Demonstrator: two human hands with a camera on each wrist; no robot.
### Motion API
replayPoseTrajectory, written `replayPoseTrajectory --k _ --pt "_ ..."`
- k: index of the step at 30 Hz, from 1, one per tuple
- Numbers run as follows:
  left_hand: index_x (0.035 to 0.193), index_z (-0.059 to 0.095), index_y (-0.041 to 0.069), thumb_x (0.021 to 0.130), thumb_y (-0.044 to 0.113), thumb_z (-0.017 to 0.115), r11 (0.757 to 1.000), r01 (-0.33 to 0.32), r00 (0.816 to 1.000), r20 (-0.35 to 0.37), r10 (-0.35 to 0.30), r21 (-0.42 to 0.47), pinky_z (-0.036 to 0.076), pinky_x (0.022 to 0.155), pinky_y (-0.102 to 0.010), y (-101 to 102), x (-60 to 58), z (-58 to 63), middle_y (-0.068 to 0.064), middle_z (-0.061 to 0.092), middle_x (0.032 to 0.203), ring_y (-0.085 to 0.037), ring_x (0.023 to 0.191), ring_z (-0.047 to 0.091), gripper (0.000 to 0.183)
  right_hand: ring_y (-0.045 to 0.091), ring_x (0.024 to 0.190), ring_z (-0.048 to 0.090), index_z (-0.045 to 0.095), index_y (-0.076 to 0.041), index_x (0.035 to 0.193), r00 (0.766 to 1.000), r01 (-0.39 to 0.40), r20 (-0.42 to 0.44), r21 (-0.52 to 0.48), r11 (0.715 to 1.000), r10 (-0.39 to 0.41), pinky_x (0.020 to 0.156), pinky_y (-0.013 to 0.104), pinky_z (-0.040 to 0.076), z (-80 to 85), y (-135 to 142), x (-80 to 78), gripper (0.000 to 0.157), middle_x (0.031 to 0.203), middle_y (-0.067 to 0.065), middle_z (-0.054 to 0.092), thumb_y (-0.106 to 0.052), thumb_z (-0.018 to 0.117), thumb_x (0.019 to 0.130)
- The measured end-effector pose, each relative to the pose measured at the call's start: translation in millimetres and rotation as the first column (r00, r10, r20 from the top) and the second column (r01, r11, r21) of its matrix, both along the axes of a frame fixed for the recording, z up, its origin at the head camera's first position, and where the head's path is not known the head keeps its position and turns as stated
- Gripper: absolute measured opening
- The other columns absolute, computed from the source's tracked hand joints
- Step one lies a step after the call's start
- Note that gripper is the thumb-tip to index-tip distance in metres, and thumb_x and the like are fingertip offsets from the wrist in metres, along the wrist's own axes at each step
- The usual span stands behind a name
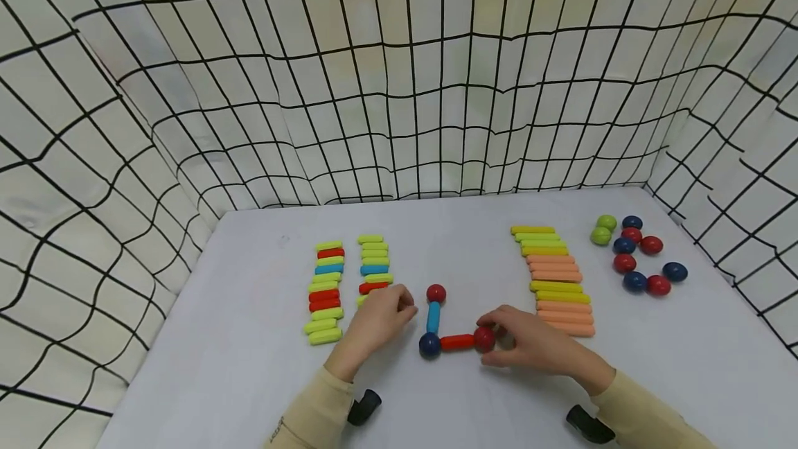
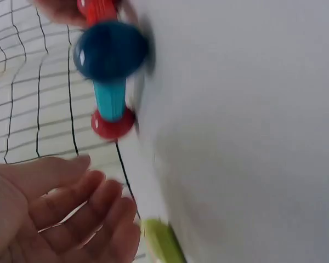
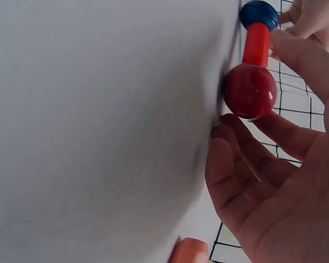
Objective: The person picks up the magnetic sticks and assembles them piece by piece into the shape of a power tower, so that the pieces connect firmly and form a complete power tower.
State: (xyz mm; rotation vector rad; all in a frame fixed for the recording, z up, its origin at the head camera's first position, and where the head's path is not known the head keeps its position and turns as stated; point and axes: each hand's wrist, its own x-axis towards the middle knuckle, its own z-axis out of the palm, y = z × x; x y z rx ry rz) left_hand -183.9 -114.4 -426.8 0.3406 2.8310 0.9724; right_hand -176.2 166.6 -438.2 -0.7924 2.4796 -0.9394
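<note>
An L-shaped piece lies on the white table in front of me. Its corner is a dark blue ball [image 1: 429, 345]; a light blue rod [image 1: 433, 317] leads to one red ball [image 1: 436, 294], and a red rod [image 1: 458, 342] leads to another red ball [image 1: 484, 339]. My right hand [image 1: 537, 344] is around this second ball, thumb and fingers spread apart on either side. In the right wrist view a fingertip lies close against the ball [image 3: 250, 91]; whether it touches, I cannot tell. My left hand [image 1: 382, 316], fingers loosely bent and holding nothing, is left of the light blue rod.
Two columns of short green, red and blue rods [image 1: 324, 294] lie at the left. Right of the piece is a column of yellow and orange rods [image 1: 555, 267]. Loose green, red and blue balls [image 1: 635, 281] sit at the far right. Black netting [image 1: 442, 89] stands around the table.
</note>
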Motion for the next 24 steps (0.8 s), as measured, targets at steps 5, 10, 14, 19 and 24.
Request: replayPoseTrajectory --k 5,10,14,19,24 --pt "0.09 0.069 0.003 0.084 0.005 0.075 0.953 -0.118 0.974 -0.219 0.056 -0.279 0.052 0.066 -0.033 -15 -11.5 5.8 -0.007 0.062 0.084 -0.023 0.075 0.057 0.008 0.012 0.089 0.054 0.06 -0.009 0.125 0.997 0.047 -0.069 0.029 0.998 -0.045 0.076 0.025 0.051 -5.9 -4 3.3 0.055 0.103 -0.008 0.057 -0.043 0.075 0.084" --pt "0.085 0.069 0.002 0.083 0.0 0.074 0.935 -0.105 0.981 -0.19 0.042 -0.338 0.052 0.065 -0.035 -23 -19.6 2.4 -0.007 0.059 0.08 -0.025 0.075 0.056 0.006 0.011 0.089 0.052 0.062 -0.013 0.123 0.99 0.049 -0.132 0.024 0.998 -0.046 0.076 0.024 0.051 -9.8 -13 1.5 0.048 0.104 -0.006 0.056 -0.039 0.075 0.085" --pt "0.087 0.071 0.001 0.083 0.003 0.074 0.95 -0.053 0.996 -0.08 0.029 -0.309 0.053 0.068 -0.034 -23 -22.3 0.8 -0.006 0.063 0.082 -0.021 0.073 0.057 0.005 0.011 0.092 0.051 0.065 -0.018 0.116 0.982 -0.013 -0.187 0.02 1.0 0.016 0.079 0.026 0.05 -11.9 -19 -2.3 0.031 0.108 -0.005 0.055 -0.03 0.073 0.089" --pt "0.096 0.071 0.002 0.086 0.011 0.074 0.987 0.009 1.0 0.024 -0.005 -0.162 0.052 0.069 -0.031 -22 -21.8 -2.9 -0.003 0.063 0.084 -0.018 0.075 0.054 0.014 0.015 0.099 0.052 0.067 -0.021 0.108 0.958 -0.089 -0.27 0.048 0.995 0.099 0.085 0.032 0.05 -13.2 -18 -9.7 0.019 0.111 -0.002 0.056 -0.011 0.068 0.092" --pt "0.108 0.07 0.001 0.089 0.015 0.071 0.999 0.006 0.998 0.06 -0.008 0.042 0.052 0.07 -0.029 -19 -21.0 0.5 -0.003 0.063 0.09 -0.017 0.08 0.055 0.023 0.031 0.115 0.052 0.067 -0.013 0.117 0.921 -0.059 -0.38 0.074 0.995 0.083 0.095 0.047 0.048 -11.7 -19 -13.3 0.034 0.126 0.013 0.056 0.004 0.067 0.087"
